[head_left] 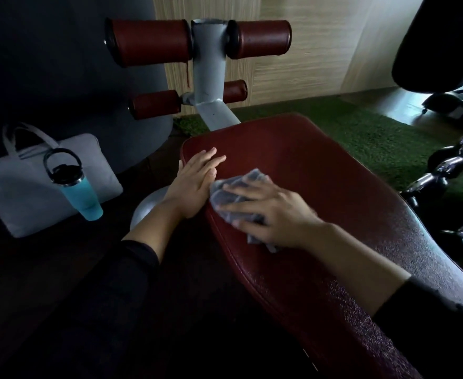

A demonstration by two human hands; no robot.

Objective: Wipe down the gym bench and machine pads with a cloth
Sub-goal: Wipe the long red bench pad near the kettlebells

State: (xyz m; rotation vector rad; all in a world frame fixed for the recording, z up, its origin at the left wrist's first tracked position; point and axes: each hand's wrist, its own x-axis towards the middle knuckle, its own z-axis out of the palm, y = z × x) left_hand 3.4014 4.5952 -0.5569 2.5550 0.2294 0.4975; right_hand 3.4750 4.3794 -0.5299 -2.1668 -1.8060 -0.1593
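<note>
1. Head view: right hand [274, 212], fingers spread flat, presses cloth [235, 192] onto bench [334, 187] near its left edge, likely for wiping pressure.
2. Left hand [194, 184] lies open, flat on bench edge, probably bracing.
3. 4 roller pads [151, 42] stand beyond, apart from the cloth.

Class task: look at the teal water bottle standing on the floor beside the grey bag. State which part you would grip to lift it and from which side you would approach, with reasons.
Grip the teal water bottle by its black loop handle, coming from above. The handle stands raised over the lid, open enough to hook fingers through. The grey bag lies close behind, so a side approach to the body looks more cramped.
</note>
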